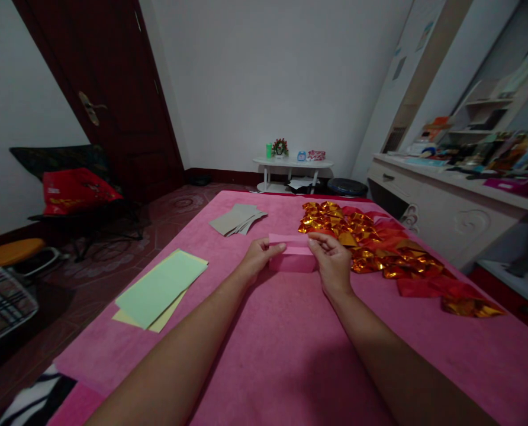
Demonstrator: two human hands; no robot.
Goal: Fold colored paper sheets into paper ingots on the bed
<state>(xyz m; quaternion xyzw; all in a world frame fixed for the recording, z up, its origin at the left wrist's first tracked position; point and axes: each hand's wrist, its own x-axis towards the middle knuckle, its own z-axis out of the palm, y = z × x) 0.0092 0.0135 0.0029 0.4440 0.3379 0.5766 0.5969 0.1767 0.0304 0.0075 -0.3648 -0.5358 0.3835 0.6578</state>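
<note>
Pink paper [292, 262], creased crosswise, held up at the centre over a pink cloth [264, 349]. Left hand [259, 254]: at the paper's 9 o'clock, thumb and fingers pinching its end. Right hand [330, 253]: at 3 o'clock, pinching the opposite end. Handling, as judged: both ends level, edges matched, thumbs run evenly outward for a crisp crease. Paper's position: directly between the 2 hands, touching both. Surroundings, from the paper: grey sheets [232, 220], 10 o'clock; green sheet [164, 287] overlapping a yellow sheet [168, 318], 8 o'clock; gold foil pieces [370, 260], 2 to 4 o'clock.
</note>
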